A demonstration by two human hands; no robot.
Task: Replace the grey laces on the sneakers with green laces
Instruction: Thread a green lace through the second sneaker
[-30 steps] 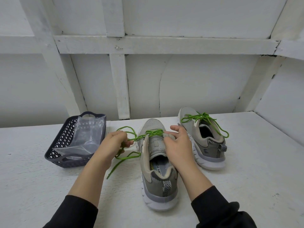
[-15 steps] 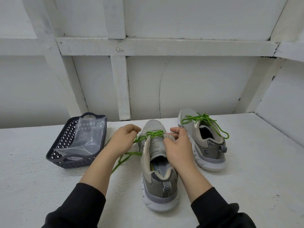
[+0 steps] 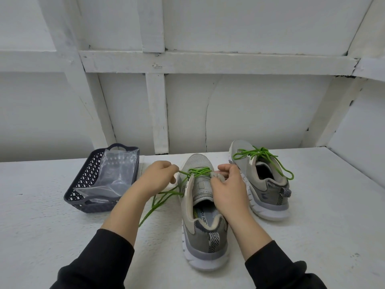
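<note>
The nearer grey mesh sneaker (image 3: 208, 232), white-soled, stands mid-way across the white painted bench (image 3: 52, 226) with its heel toward the person. A bright green round lace (image 3: 200, 171) crosses only the eyelets nearest the toe. The left hand (image 3: 155, 180) has its grip closed on that lace just left of the eyelets, fingers curled round the cord, and the loose lengths trail across the bench under the wrist. The right hand (image 3: 229, 192) pinches the right eyelet flap beside the tongue, steadying the shoe. The second grey sneaker (image 3: 268, 190) sits just to the right, and its own green lace (image 3: 260, 153) appears fully threaded and looped.

Most of the threading on the nearer shoe looks undone. A hard pull from the left could drag the lace through unevenly and leave one end short. The trailing lengths could tangle or catch under the forearm. If the right hand's pinch slackens, the light shoe may slide or tip. The dark plastic lattice basket (image 3: 87, 176), holding a clear plastic bag (image 3: 116, 174), stands apart at left.
</note>
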